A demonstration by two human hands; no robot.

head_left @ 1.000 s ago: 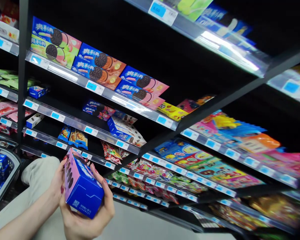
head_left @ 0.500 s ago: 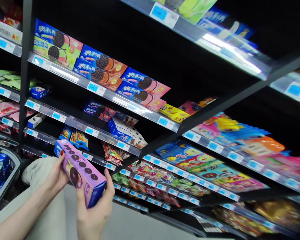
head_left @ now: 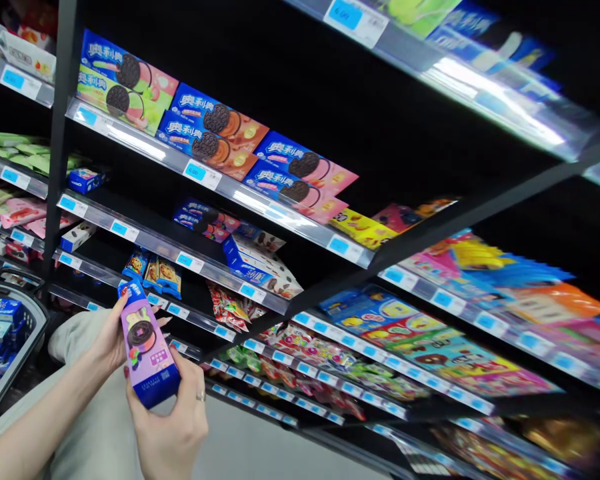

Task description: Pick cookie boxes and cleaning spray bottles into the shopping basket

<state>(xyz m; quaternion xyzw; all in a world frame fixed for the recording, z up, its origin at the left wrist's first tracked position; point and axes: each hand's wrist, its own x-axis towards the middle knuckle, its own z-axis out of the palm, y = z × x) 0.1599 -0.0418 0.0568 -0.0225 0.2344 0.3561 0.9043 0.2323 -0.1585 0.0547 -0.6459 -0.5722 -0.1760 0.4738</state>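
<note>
A purple and blue box of sandwich cookies (head_left: 147, 343) is held between both hands, tilted, with its front picture of a dark cookie and berries turned up. My left hand (head_left: 111, 337) grips the upper left end, its thumb lying on the box's edge. Wrapped round the lower end is my right hand (head_left: 173, 417), which wears a ring. Fingertips show past the box's right side. Beyond the box, small blue cookie packs (head_left: 163, 275) lie on a low shelf.
Tiered black shelves with clear price rails (head_left: 205, 177) run across the view. Cookie boxes (head_left: 220, 127) stand stacked on one tier; bagged snacks (head_left: 520, 267) fill tiers at right. A basket (head_left: 36, 327) with blue packages stands at the left, beside my knee (head_left: 73, 333).
Both hands have turned the box from its side with a row of cookies to its front picture. My right hand has shifted left and down. The view has shifted slightly.
</note>
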